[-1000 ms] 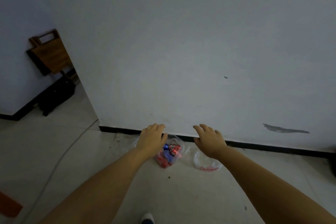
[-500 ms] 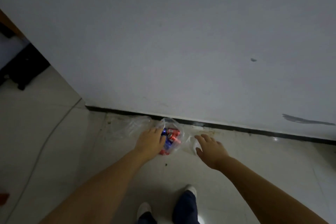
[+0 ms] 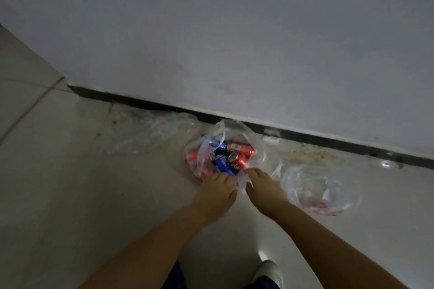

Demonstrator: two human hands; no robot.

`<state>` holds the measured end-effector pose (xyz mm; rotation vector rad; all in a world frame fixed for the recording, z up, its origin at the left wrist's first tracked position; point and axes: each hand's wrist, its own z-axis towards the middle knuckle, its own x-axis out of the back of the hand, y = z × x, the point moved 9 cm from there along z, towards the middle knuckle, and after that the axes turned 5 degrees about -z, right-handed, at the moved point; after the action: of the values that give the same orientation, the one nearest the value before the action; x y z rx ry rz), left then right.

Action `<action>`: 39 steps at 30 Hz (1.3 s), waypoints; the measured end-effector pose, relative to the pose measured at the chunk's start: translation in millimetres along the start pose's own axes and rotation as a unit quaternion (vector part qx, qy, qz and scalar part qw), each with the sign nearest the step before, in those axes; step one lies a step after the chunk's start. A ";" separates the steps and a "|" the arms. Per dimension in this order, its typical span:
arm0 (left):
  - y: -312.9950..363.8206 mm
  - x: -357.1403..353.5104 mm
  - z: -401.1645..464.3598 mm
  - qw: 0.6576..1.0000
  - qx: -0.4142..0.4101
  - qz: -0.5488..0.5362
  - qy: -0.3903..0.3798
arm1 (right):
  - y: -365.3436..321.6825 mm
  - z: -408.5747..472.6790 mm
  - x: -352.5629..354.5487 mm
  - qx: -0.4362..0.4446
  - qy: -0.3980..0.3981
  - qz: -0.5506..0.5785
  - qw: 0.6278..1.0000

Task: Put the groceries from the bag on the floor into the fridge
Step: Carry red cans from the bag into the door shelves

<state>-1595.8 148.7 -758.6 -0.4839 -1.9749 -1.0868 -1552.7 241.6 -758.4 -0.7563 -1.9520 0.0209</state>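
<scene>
While the cans (image 3: 231, 155) lie bagged on the floor (image 3: 70, 195), unfridged, my left grip (image 3: 217, 192) and right grip (image 3: 263, 185) touch the bag (image 3: 256, 148), hold unclear.

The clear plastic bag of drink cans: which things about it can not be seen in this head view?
- Clear plastic bag of red and blue drink cans: the can count; cans overlap under crumpled plastic.
- Left hand and right hand: their grip; fingers are hidden at the bag's near edge.
- Second clear plastic bag: its contents, blurred by dim light.
- Fridge: outside the frame.
</scene>
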 end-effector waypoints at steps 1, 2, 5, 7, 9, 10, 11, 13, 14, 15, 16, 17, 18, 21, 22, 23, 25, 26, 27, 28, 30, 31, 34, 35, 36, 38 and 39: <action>-9.8 -19.0 16.6 1.000 -0.006 0.002 0.000 | 8.4 22.5 -17.6 0.008 0.005 0.000 1.000; -21.9 -36.8 33.5 1.000 -0.008 0.008 -0.001 | 17.6 44.5 -33.7 0.022 0.013 -0.013 1.000; -54.3 -82.0 93.1 0.994 -0.052 0.092 -0.014 | 47.0 112.4 -70.1 0.088 0.045 -0.128 0.987; -69.2 -100.0 127.9 0.988 -0.083 0.133 -0.007 | 65.4 147.4 -87.5 0.125 0.031 -0.215 0.968; -77.5 -113.0 153.6 0.982 -0.107 0.152 0.021 | 89.7 167.2 -99.0 0.125 -0.015 -0.273 0.954; -81.0 -119.0 162.4 0.980 -0.112 0.161 0.027 | 101.6 172.5 -102.2 0.117 -0.036 -0.292 0.949; -83.3 -124.7 168.5 0.980 -0.109 0.166 0.023 | 110.7 173.5 -104.7 0.108 -0.058 -0.307 0.944; -83.4 -131.8 174.6 0.978 -0.098 0.185 -0.013 | 121.5 165.7 -107.9 0.082 -0.079 -0.314 0.943; -82.9 -132.0 176.9 0.975 -0.093 0.201 -0.027 | 126.1 161.7 -109.8 0.066 -0.077 -0.317 0.943; -82.7 -131.4 179.6 0.971 -0.089 0.220 -0.041 | 131.3 157.8 -114.6 0.053 -0.085 -0.331 0.938; -84.8 -132.2 182.5 0.967 -0.086 0.235 -0.054 | 137.9 153.4 -121.0 0.045 -0.098 -0.356 0.928; -87.6 -133.9 185.6 0.962 -0.086 0.250 -0.063 | 145.7 150.4 -128.2 0.044 -0.110 -0.383 0.916; -91.2 -136.9 189.0 0.959 -0.089 0.261 -0.067 | 154.0 150.1 -134.3 0.046 -0.120 -0.402 0.906; -93.5 -142.4 201.3 0.959 -0.101 0.254 -0.073 | 168.2 157.2 -143.2 0.053 -0.144 -0.418 0.895; -93.3 -144.6 205.0 0.961 -0.106 0.243 -0.081 | 168.8 159.6 -144.1 0.055 -0.156 -0.420 0.892; -92.0 -145.3 207.2 0.962 -0.112 0.233 -0.091 | 167.4 162.3 -142.6 0.055 -0.165 -0.420 0.891; -91.5 -142.0 207.4 0.964 -0.106 0.217 -0.110 | 159.6 168.2 -131.5 0.037 -0.165 -0.396 0.903; -93.6 -138.5 205.3 0.966 -0.093 0.209 -0.121 | 152.5 171.1 -123.6 0.034 -0.150 -0.386 0.910; -98.3 -135.1 202.4 0.968 -0.076 0.201 -0.131 | 141.7 173.4 -114.2 0.044 -0.119 -0.385 0.914; -103.9 -130.4 199.3 0.970 -0.061 0.191 -0.136 | 128.8 175.8 -104.4 0.062 -0.074 -0.382 0.919; -115.2 -115.0 192.1 0.977 -0.036 0.162 -0.132 | 105.8 180.2 -88.4 0.093 0.016 -0.315 0.945; -119.8 -104.6 189.0 0.981 -0.030 0.141 -0.127 | 96.3 181.7 -82.6 0.104 0.041 -0.251 0.962; -133.9 -74.2 182.0 0.988 -0.011 0.089 -0.129 | 75.4 193.5 -85.3 0.148 0.027 -0.105 0.983; -136.5 -64.7 179.3 0.988 -0.008 0.082 -0.132 | 72.1 199.9 -90.6 0.157 0.007 -0.089 0.984; -137.7 -54.7 175.9 0.988 -0.011 0.085 -0.132 | 72.9 207.9 -96.5 0.155 -0.009 -0.090 0.984; -142.8 -38.4 165.9 0.984 -0.015 0.113 -0.134 | 84.2 224.8 -103.1 0.122 -0.018 -0.128 0.984; -148.5 -33.5 159.1 0.982 -0.011 0.130 -0.138 | 93.4 232.2 -104.4 0.094 -0.021 -0.147 0.984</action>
<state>-1747.3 200.0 -910.1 -0.9188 -2.0642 -0.9162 -1663.5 332.5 -988.6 -0.3426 -2.0511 0.0424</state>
